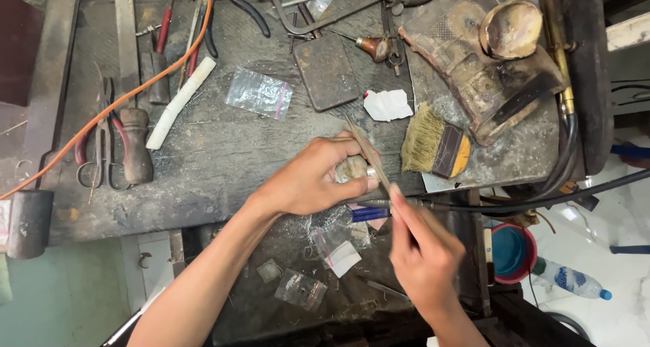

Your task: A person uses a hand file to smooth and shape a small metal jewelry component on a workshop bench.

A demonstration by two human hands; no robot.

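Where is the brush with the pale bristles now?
The brush lies on the workbench right of centre, beside the white paper scrap, just beyond the left hand.

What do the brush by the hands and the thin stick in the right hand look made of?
Flat brush: pale, straw-like natural-looking bristles, dark ferrule, yellow handle, possibly painted wood. Thin tan stick held by the right hand: matte, looks like wood or bamboo, though unclear.

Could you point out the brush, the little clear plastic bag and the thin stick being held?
brush (pixel 421 138): head view, on its pale bristles.
clear plastic bag (pixel 259 93): head view, middle of the bag.
thin stick (pixel 369 156): head view, mid-shaft above the left hand (pixel 311 178).
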